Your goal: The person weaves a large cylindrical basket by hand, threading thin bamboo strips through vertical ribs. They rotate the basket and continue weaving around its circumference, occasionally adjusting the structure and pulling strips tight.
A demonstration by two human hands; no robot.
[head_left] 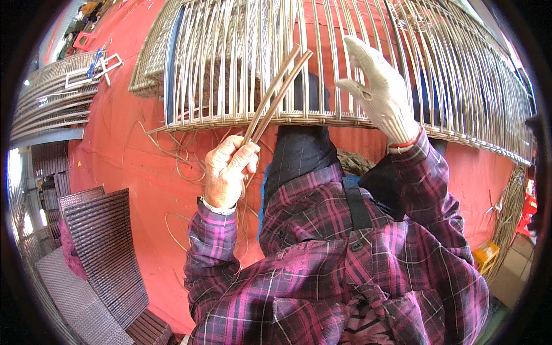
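A: Start far left. Any tags?
B: Dark woven panel point(103, 247), then red floor point(158, 247). Move on.
A: Left hand point(226, 171) next. State of grip?
B: Narrow: bare, pinching thin brown strips point(286, 92) between thumb and fingertips. Visible as two ends, pointing up and away; can't tell whether separate or folded over.
A: Placed where?
B: Rising across the near edge of the slatted frame point(336, 119). Not visibly threaded in.
A: Frame position?
B: Across the top of view, beyond the left hand.
A: Right hand point(384, 95)? Grip?
B: Gloved, wide, thumb well off the fingers, over the frame. Can't tell about contact. No strip visible there.
A: Farther right?
B: Bundle of long strands point(510, 195), near the edge of view.
A: Call the step.
B: Probably readying strips for weaving into the frame. Judgement only.
A: And for the next move?
B: Likely lining up strip ends with a gap, plus steadying or guiding with the right.
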